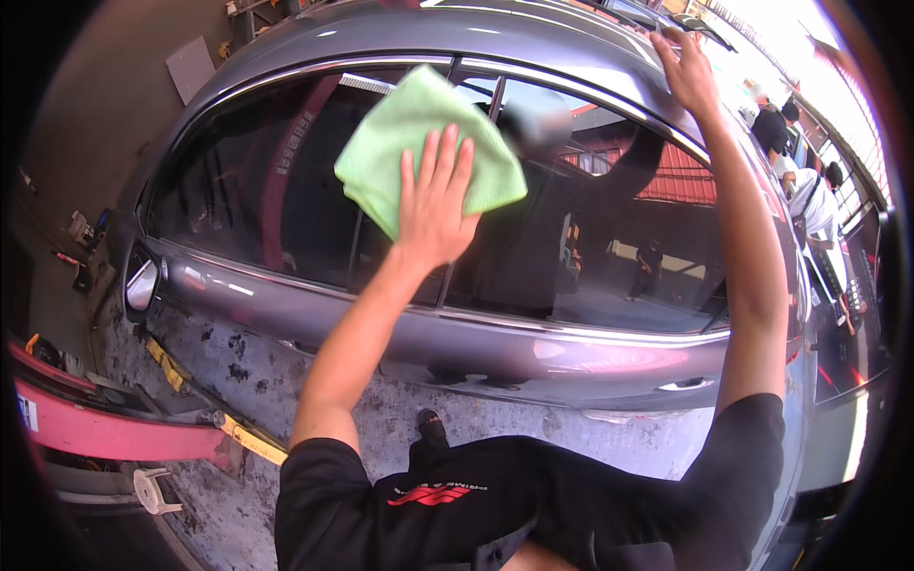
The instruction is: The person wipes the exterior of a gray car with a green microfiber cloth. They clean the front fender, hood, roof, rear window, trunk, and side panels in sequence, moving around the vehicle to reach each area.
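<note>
A pale green cloth [367, 162] lies spread against the dark side windows of a grey car [619, 357], over the pillar between the front and rear doors. Pressed flat on it is my left hand [436, 205], with its fingers stretched out and pointing up. My right hand [687, 71] is raised at the upper right, by the rear part of the roof. Its fingers are extended and somewhat apart, and I see nothing in them. Whether its fingertips touch the roof, I cannot tell.
A side mirror [143, 278] sticks out at the left. A pink-red lift arm [124, 419] with a yellow-marked bar [249, 438] crosses the worn grey floor [233, 357] at the lower left. At the far right are other people [814, 200] near a dark vehicle [847, 324].
</note>
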A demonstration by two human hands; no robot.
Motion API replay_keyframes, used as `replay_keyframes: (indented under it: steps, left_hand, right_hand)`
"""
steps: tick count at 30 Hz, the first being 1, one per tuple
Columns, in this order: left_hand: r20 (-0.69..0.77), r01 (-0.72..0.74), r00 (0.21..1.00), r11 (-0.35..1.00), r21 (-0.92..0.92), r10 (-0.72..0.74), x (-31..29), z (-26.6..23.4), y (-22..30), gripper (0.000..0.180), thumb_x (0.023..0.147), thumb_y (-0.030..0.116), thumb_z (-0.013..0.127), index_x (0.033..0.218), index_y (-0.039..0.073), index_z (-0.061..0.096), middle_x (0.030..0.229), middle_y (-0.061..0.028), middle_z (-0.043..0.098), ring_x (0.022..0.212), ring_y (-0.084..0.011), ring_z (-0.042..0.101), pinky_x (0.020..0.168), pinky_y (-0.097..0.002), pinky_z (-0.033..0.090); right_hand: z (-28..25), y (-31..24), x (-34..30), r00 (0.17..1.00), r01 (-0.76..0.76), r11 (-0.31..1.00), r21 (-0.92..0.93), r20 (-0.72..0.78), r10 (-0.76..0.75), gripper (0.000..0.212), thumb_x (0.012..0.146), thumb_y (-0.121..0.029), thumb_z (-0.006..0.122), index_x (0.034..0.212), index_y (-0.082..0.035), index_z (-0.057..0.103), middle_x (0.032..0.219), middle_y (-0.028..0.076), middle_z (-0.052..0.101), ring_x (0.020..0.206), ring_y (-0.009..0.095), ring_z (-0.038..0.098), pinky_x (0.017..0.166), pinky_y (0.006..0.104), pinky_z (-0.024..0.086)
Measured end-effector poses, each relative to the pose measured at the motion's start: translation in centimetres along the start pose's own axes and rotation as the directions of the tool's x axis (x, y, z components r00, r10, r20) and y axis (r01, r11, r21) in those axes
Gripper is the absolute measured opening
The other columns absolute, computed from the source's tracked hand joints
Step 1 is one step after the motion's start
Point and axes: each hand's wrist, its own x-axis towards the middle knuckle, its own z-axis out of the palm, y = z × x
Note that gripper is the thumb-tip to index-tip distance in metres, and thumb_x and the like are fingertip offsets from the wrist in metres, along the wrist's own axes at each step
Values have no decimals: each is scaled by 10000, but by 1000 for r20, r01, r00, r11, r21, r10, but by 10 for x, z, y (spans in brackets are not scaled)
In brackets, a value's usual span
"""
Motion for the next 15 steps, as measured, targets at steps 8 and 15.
replay_keyframes:
  steps: [8, 15]
  left_hand:
    - [-123, -87, 987, 989, 122, 102, 51, 6, -3, 839, 918, 343, 656, 1605, -5, 322, 1670, -208, 315, 1554, -381, 281, 1253, -587, 156]
    - [47, 148, 986, 971, 190, -159, -73, 14, 14, 747, 976, 439, 555, 1576, 21, 403, 1576, -249, 376, 1375, -411, 388, 1168, -556, 224]
  right_hand:
    - [41, 38, 0, 981, -141, 970, 198, 157, 111, 827, 998, -677, 474, 1491, -16, 523, 1468, 258, 571, 1381, 371, 537, 1168, 417, 373]
    - [34, 28, 4, 969, -100, 989, 110, 237, 72, 846, 948, -733, 480, 1416, -41, 617, 1403, 277, 614, 1349, 410, 559, 1150, 473, 389]
